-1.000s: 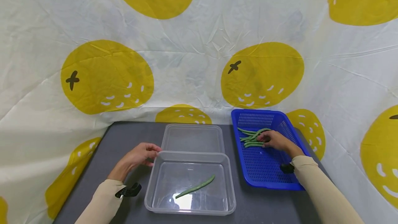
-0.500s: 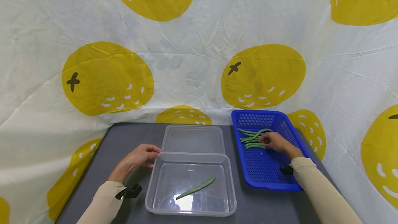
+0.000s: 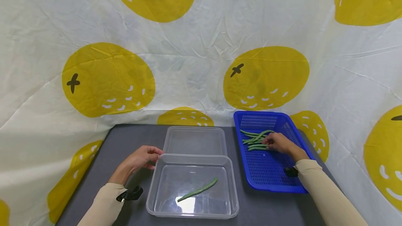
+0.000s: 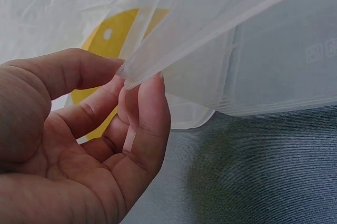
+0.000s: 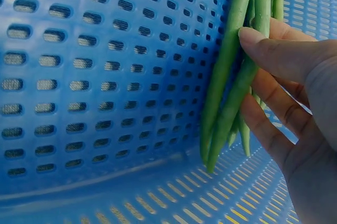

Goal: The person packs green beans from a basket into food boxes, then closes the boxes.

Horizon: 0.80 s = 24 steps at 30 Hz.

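My left hand [image 3: 140, 158] pinches the far left corner of a clear plastic container [image 3: 235, 187], thumb above the rim and fingers below, as the left wrist view shows. One green bean [image 3: 198, 190] lies slantwise on the container's floor. Over on the right, my right hand [image 3: 280, 143] reaches into a blue perforated basket [image 3: 263, 173] that holds several green beans [image 3: 254, 141]. In the right wrist view its thumb and fingers pinch a green bean [image 5: 235, 100], with another bean lying alongside. The fingertips behind the beans are partly hidden.
A clear flat lid [image 3: 194, 139] lies just behind the container on the dark grey table [image 3: 132, 133]. A white cloth [image 3: 188, 83] with large yellow fruit prints hangs behind and at both sides. The basket stands near the table's right edge.
The right hand has shifted very slightly among the beans, and its fingers have closed a little. The left hand, container and basket keep their places.
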Each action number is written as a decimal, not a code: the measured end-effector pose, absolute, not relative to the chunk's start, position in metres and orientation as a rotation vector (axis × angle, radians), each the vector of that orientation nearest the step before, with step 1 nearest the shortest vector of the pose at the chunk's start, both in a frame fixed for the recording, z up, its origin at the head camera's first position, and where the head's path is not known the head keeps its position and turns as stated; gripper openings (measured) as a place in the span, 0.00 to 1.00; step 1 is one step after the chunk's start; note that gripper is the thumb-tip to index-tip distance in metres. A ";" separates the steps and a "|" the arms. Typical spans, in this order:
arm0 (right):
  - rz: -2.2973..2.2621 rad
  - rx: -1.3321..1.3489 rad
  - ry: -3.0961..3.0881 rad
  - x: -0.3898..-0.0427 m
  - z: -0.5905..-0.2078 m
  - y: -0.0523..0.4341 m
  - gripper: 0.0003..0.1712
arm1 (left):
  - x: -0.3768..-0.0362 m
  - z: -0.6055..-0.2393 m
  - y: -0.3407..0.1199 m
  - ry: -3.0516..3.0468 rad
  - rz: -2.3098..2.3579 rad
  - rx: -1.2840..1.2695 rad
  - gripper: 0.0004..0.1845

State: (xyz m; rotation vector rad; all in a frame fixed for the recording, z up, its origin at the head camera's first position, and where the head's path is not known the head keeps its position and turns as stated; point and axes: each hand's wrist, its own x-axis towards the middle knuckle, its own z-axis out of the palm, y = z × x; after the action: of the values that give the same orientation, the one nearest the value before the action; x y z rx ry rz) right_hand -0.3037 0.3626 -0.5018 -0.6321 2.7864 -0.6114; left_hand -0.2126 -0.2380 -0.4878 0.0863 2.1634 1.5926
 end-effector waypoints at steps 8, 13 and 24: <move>-0.654 -0.691 2.796 -0.300 -0.493 0.363 0.08 | -0.214 -0.489 -0.238 2.157 1.595 0.053 0.16; -0.665 -0.708 2.799 -0.299 -0.489 0.361 0.08 | -0.214 -0.491 -0.238 2.162 1.597 0.050 0.16; -0.688 -0.663 2.807 -0.295 -0.484 0.358 0.09 | -0.212 -0.496 -0.237 2.166 1.612 0.075 0.16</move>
State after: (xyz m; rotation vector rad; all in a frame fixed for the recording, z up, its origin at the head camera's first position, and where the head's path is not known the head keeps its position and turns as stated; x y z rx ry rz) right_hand -0.2946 0.3583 -0.4840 -0.6633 2.8075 -0.6879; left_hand -0.2125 -0.2375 -0.4959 0.0746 2.1663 1.6123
